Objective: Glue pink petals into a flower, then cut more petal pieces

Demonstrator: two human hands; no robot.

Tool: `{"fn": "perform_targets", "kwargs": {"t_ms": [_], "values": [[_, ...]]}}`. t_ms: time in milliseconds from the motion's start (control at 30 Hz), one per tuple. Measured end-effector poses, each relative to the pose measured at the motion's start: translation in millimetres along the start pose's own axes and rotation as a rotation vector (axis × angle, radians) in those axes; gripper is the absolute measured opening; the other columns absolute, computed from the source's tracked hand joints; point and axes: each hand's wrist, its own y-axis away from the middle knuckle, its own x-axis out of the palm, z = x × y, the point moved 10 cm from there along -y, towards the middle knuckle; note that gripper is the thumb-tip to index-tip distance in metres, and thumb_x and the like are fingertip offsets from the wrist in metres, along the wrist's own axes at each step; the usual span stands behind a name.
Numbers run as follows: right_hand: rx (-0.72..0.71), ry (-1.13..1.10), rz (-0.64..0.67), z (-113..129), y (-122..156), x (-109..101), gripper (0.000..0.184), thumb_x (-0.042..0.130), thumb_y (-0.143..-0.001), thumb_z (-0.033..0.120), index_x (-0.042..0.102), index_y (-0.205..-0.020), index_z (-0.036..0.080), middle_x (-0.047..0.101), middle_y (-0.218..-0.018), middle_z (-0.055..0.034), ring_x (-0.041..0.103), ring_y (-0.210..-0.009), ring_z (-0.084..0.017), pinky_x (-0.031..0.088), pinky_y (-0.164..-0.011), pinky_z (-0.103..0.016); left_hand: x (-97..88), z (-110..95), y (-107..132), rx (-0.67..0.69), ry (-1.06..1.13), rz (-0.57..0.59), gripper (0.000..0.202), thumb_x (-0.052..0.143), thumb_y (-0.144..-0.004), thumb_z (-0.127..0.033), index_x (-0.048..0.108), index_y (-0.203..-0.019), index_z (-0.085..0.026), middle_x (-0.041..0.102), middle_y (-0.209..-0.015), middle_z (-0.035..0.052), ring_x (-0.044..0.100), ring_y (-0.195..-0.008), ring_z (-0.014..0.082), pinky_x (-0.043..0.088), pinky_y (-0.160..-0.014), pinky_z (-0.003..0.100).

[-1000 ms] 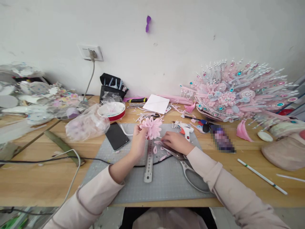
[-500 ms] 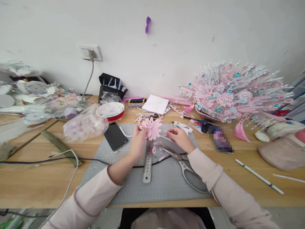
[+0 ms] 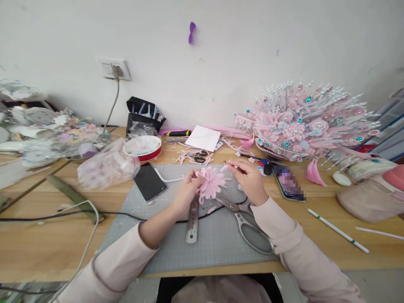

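My left hand (image 3: 189,185) pinches a fluffy pink flower (image 3: 211,182) with many looped petals, held above the grey cutting mat (image 3: 158,248). Just right of the flower, my right hand (image 3: 251,179) has its fingers closed on a small pink fuzzy piece (image 3: 224,167). A metal-tipped tool (image 3: 223,161) shows behind those fingers, mostly hidden by the hand. Below the flower lie a steel ruler (image 3: 192,223) and large grey-handled scissors (image 3: 249,233), the handles partly under my right forearm. Pink scraps (image 3: 212,209) are on the mat.
A black phone (image 3: 150,182), a red-rimmed white bowl (image 3: 145,156) and a plastic bag (image 3: 109,166) are at left. Small black-handled scissors (image 3: 200,159) lie behind the flower. A large beaded pink headdress (image 3: 303,126) stands at right, near another phone (image 3: 288,185). A black cable (image 3: 126,213) crosses the mat.
My right hand has moved up and to the right, over the tool behind it. The flower has come slightly lower and right in my left hand. The view has shifted a little.
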Motion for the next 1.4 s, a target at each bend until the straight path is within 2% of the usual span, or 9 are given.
{"fn": "perform_targets", "kwargs": {"t_ms": [67, 167, 300, 467, 700, 1033, 1400], "values": [[0.014, 0.036, 0.037, 3, 3, 4, 0.015, 0.061, -0.076, 0.028, 0.070, -0.082, 0.019, 0.067, -0.076, -0.0026, 0.049, -0.056, -0.011, 0.040, -0.054, -0.023, 4.8, 3, 1, -0.016, -0.024, 0.043, 0.018, 0.060, -0.062, -0.024, 0.049, -0.075, -0.018, 0.051, -0.064, -0.0053, 0.046, -0.054, 0.0080, 0.034, -0.052, 0.019], [0.015, 0.054, 0.125, 6, 6, 13, 0.011, 0.063, -0.074, 0.027, 0.070, -0.077, 0.019, 0.066, -0.069, -0.0004, 0.045, -0.051, -0.009, 0.036, -0.050, -0.022, 9.5, 6, 1, -0.025, -0.042, 0.085, 0.017, 0.059, -0.062, -0.024, 0.047, -0.073, -0.018, 0.048, -0.061, -0.0064, 0.043, -0.052, 0.0072, 0.033, -0.051, 0.019], [-0.010, 0.060, 0.229, 10, 9, 25, 0.010, 0.061, -0.076, 0.022, 0.070, -0.078, 0.019, 0.068, -0.075, -0.0013, 0.052, -0.058, -0.010, 0.038, -0.054, -0.022, 14.7, 10, 3, -0.045, -0.059, 0.134, 0.019, 0.059, -0.062, -0.023, 0.047, -0.075, -0.018, 0.049, -0.060, -0.0067, 0.043, -0.052, 0.0071, 0.033, -0.052, 0.019], [0.007, 0.079, 0.276, 9, 10, 30, 0.010, 0.061, -0.075, 0.019, 0.070, -0.077, 0.019, 0.070, -0.076, -0.0028, 0.057, -0.064, -0.012, 0.041, -0.059, -0.023, 16.0, 10, 4, -0.056, -0.046, 0.140, 0.021, 0.061, -0.061, -0.023, 0.047, -0.076, -0.018, 0.050, -0.062, -0.0057, 0.045, -0.052, 0.0079, 0.034, -0.052, 0.020], [0.011, 0.085, 0.284, 10, 12, 32, 0.009, 0.061, -0.075, 0.019, 0.070, -0.076, 0.019, 0.071, -0.080, -0.0033, 0.061, -0.070, -0.015, 0.043, -0.064, -0.026, 14.0, 12, 2, -0.053, -0.045, 0.131, 0.021, 0.063, -0.061, -0.024, 0.049, -0.074, -0.017, 0.052, -0.064, -0.0044, 0.048, -0.055, 0.0084, 0.035, -0.053, 0.020], [-0.014, 0.204, 0.234, 15, 14, 31, 0.011, 0.057, -0.076, 0.017, 0.068, -0.076, 0.019, 0.069, -0.081, -0.0035, 0.061, -0.078, -0.015, 0.044, -0.071, -0.026, 18.9, 12, 5, -0.059, 0.003, 0.165, 0.022, 0.064, -0.062, -0.023, 0.049, -0.077, -0.017, 0.052, -0.063, -0.0040, 0.047, -0.052, 0.0073, 0.034, -0.050, 0.019], [-0.014, 0.301, 0.208, 18, 15, 32, 0.010, 0.056, -0.075, 0.016, 0.066, -0.074, 0.019, 0.060, -0.067, -0.0007, 0.054, -0.066, -0.013, 0.039, -0.060, -0.023, 19.8, 14, 4, -0.055, -0.001, 0.177, 0.023, 0.065, -0.060, -0.025, 0.049, -0.076, -0.018, 0.052, -0.064, -0.0044, 0.047, -0.054, 0.0079, 0.035, -0.052, 0.019]]}}
